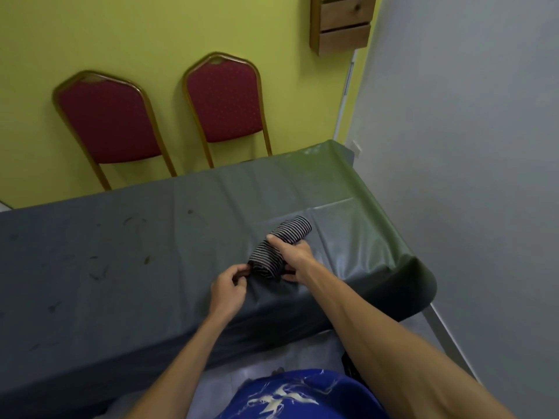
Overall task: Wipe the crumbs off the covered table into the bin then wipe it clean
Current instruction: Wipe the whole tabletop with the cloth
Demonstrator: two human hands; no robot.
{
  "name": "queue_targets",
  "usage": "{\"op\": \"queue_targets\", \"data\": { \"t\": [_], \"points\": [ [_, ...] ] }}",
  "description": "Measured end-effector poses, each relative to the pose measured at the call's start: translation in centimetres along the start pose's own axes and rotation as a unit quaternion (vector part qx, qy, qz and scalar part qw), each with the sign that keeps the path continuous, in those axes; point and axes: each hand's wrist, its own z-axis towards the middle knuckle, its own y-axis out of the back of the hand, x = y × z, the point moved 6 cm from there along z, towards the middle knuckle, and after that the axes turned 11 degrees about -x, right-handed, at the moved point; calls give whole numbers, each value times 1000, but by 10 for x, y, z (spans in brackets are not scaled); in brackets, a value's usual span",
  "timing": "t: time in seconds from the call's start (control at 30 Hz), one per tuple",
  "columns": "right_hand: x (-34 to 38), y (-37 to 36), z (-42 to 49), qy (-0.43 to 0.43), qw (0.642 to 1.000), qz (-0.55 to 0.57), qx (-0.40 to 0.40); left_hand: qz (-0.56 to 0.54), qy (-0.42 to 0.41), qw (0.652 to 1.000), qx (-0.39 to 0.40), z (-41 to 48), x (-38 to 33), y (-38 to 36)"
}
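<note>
Right hand (298,260) grips the rolled black-and-white striped cloth (266,257), left hand (227,287) pinches its seven-o'clock end; dark crumbs (147,260) lie toward nine o'clock.

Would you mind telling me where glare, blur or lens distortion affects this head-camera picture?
Head view: glare sheens the table cover right of the striped cloth; wide-angle distortion bows the table's edges and tilts the two chairs; the crumbs at left look soft and smeared.

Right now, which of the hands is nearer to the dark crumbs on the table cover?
Left. The left hand pinches the striped cloth, right of the crumbs; the right hand grips that cloth farther right.
</note>
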Motion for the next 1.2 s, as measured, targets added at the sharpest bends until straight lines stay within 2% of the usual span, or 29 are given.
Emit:
{"op": "queue_targets", "data": {
  "t": [0.17,0.33,0.47,0.53,0.63,0.7,0.8,0.9,0.93,1.07,1.2],
  "points": [
    [23,-20,2,45,997,-52,41,-19,10,1000,0,-1,2,7],
    [63,-10,-8,161,963,-208,63,-18,-10,1000,-18,2,4,12],
    [93,-5,-23,304,888,-345,3,-6,-2,997,-71,7,3,18],
    [91,-10,-33,338,843,-419,-8,18,-6,992,-126,10,4,26],
    [55,-31,-42,376,777,-505,-9,65,-24,983,-172,8,6,31],
    [19,-45,-42,389,749,-536,-6,88,-37,980,-172,5,7,26],
    [-25,-55,-36,364,750,-552,8,110,-38,982,-150,-4,14,8],
    [-26,-57,-37,410,732,-543,-12,123,-36,980,-154,-9,24,-3],
    [-21,-57,-39,424,737,-526,-17,135,-44,977,-159,-10,24,-4],
    [-9,-51,-42,405,778,-479,2,188,-53,969,-150,-11,21,-7],
    [-7,-13,-29,353,820,-450,17,268,-63,957,-95,-15,21,-11]
  ]
}}
